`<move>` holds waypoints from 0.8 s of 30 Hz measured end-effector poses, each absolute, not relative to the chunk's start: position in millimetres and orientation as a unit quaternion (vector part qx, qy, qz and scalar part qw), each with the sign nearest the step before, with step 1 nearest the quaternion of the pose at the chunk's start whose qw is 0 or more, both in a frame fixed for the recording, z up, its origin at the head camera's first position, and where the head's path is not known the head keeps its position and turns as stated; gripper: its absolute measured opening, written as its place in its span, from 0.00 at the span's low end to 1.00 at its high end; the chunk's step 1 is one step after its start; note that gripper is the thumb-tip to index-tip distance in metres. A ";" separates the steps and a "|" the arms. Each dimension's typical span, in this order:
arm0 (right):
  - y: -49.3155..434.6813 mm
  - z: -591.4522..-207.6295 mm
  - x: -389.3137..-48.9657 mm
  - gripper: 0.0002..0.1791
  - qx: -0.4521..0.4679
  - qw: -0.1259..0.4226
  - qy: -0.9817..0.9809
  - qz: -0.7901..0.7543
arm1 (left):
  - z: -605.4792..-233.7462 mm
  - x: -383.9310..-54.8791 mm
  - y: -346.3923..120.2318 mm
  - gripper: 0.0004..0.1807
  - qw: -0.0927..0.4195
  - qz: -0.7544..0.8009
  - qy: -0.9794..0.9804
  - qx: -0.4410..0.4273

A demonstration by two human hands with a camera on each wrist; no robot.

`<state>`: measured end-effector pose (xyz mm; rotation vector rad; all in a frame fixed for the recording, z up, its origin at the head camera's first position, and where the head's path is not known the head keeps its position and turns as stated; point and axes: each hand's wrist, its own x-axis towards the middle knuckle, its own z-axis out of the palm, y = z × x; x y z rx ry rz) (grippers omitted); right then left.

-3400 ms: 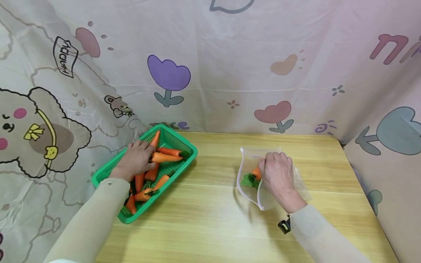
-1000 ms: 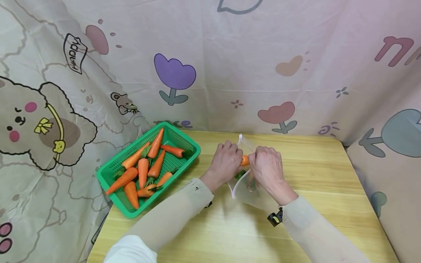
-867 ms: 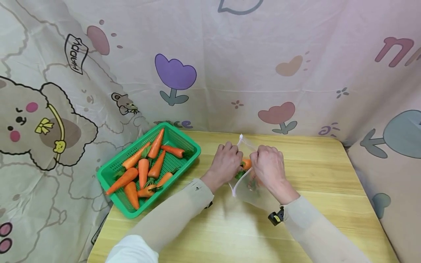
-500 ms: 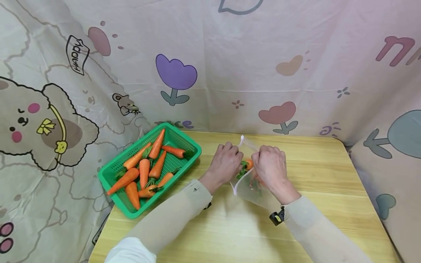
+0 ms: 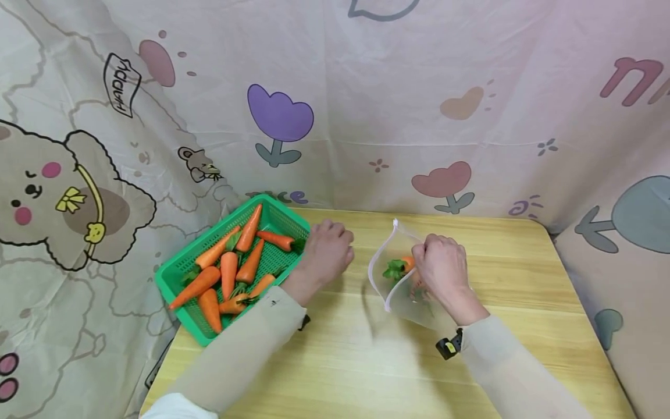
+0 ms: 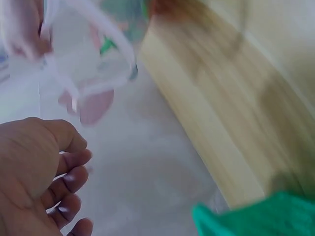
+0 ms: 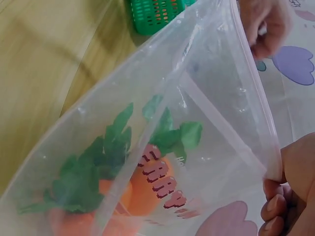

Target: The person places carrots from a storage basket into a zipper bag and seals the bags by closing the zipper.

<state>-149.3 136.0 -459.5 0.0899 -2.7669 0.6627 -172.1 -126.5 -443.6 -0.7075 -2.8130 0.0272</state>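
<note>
In the head view my right hand (image 5: 442, 270) pinches one side of the mouth of a clear zip bag (image 5: 419, 314), which gapes to the left. Carrots with green leafy tops (image 5: 394, 269) lie inside; the right wrist view shows the carrots (image 7: 147, 189) through the printed plastic, beneath my pinching thumb and fingers. My left hand (image 5: 325, 253) hovers between the bag and a green basket (image 5: 201, 336), its fingers loosely bent and nothing in them, as the left wrist view confirms. Several carrots (image 5: 228, 273) fill the basket, and my left hand overlaps its right corner.
A light wooden table (image 5: 345, 361) carries both the basket and the bag. Behind and at both sides hangs a printed cloth (image 5: 361, 105) reaching the table's back edge. Black wrist straps (image 5: 449, 347) show at the cuffs.
My left hand brought a carrot from the basket into the bag, let it go there, and has moved back left towards the basket. My right hand still holds the bag, shifted slightly right.
</note>
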 end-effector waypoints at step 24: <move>146.6 -468.6 -144.9 0.17 0.037 0.147 -0.964 0.216 | -437.4 -166.8 -294.0 0.11 0.118 -0.026 -0.989 -0.090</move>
